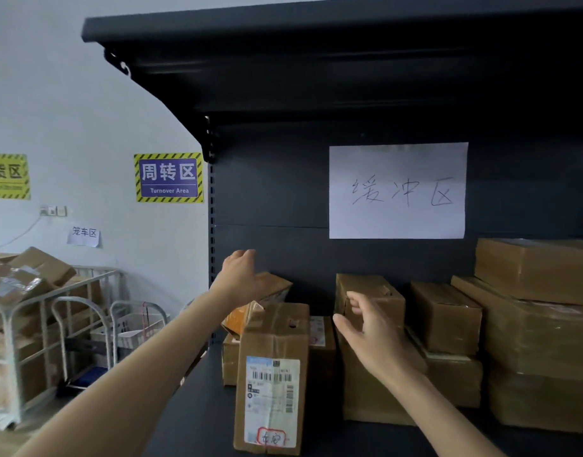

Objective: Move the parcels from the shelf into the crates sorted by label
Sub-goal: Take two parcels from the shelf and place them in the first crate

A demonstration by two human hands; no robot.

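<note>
Head view, the only one given. A dark metal shelf (191,407) fills the centre and right of the frame, and roughly ten brown parcels can be counted on it, though the ones at the back are partly hidden so the count is loose. One tall parcel (272,377) is stood upright at lower centre, nearest the shelf's front edge, with a white shipping label (271,400) on its face and a red-circled handwritten mark at the bottom of that label. Behind it a tilted orange-printed box (239,319) and a couple more cartons are seen. To the right, cartons are stacked in about three piles, the biggest stack (537,338) at the right edge.

Two hands are raised over the parcels. The left hand (240,275) is held above the back-left carton, fingers spread, nothing gripped. The right hand (366,328) is also spread wide and empty, just in front of the middle carton (369,291); contact can't be told.

One white handwritten sheet (397,191) is stuck on the shelf's back panel. On the wall at left, two striped signs are seen, one (169,177) reading "Turnover Area". At lower left, metal cage trolleys (53,318) piled with more boxes are seen
</note>
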